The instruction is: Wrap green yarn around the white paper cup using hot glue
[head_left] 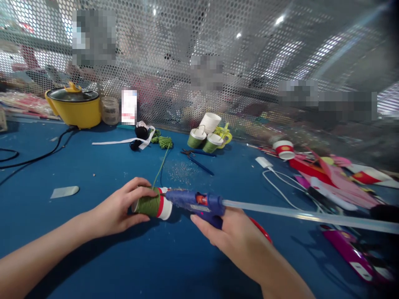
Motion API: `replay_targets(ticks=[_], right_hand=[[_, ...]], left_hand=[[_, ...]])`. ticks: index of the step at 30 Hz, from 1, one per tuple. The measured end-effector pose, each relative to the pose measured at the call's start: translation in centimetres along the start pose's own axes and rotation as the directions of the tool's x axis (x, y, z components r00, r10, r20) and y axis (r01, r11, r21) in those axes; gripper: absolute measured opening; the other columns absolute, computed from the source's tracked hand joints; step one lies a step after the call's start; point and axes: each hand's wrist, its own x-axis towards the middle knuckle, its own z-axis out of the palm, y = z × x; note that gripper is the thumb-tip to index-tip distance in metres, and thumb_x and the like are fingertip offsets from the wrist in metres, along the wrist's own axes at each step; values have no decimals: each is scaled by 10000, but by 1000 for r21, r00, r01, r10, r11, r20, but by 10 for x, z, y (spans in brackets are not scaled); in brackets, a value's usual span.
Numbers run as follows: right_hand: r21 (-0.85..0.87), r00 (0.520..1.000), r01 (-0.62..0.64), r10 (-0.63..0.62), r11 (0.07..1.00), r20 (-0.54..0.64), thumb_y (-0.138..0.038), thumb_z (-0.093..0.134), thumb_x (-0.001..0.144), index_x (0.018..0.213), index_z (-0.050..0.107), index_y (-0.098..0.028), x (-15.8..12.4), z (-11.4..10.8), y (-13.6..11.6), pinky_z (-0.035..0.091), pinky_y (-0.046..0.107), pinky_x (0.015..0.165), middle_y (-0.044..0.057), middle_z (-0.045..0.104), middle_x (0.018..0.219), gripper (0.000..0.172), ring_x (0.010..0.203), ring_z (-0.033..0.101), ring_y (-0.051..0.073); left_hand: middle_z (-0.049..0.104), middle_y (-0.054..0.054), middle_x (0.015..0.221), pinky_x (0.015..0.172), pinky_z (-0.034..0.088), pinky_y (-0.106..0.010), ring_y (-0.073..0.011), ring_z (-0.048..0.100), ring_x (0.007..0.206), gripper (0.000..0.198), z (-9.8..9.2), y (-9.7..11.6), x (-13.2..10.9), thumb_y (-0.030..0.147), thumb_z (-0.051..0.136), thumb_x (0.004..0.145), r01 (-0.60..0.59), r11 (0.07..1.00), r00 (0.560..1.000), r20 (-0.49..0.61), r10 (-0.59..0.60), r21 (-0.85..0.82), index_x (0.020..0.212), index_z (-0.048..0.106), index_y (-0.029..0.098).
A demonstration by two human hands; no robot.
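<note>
My left hand (127,205) is wrapped round a paper cup (150,206) that lies on its side, its wall wound with green yarn. A red band and the white rim face right. From the cup a strand of yarn runs back to a small green yarn bundle (165,142). My right hand (229,228) grips a blue hot glue gun (195,202), whose nozzle meets the cup near its red band; I cannot tell whether it touches. A long translucent glue stick (299,212) sticks out of the gun's rear toward the right.
Pliers (198,160) lie beyond the glue gun, before several paper cups (210,123), some green-wrapped. At the back left stands a yellow electric pot (79,110) beside a glass jar (110,111). Cables, coloured paper (330,170) and a purple power strip (347,253) crowd the right side.
</note>
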Motion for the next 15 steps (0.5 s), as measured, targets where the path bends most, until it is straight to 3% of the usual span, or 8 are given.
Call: replay_targets(ticks=[4,10,15], right_hand=[[-74,996,41,-47,996,-76,-347,522,779,708,623,-215,-2,3,3,395,240,410,-36,553,459,181,390,498,131],[-128,989,86,-101,988,-108,-381,527,785,693,632,-235,-8,6,10,396,246,407,-37,515,416,201,450,551,160],[-184,984,109,-133,977,-121,-381,526,787,730,644,-228,-9,6,9,431,252,448,-23,565,465,201,498,586,173]], left_hand=[[441,-106,1185,889,461,-370,-229,499,1068,374,0,0,1,215,573,824,3,1000,1000,-14,-3,-11,1172,437,224],[447,-94,1166,894,458,-357,-216,506,1058,365,0,0,2,220,572,828,14,999,1000,-22,-15,-29,1167,436,227],[446,-90,1166,900,455,-351,-215,501,1065,374,0,-1,1,218,586,822,29,999,999,-36,-30,-36,1166,439,222]])
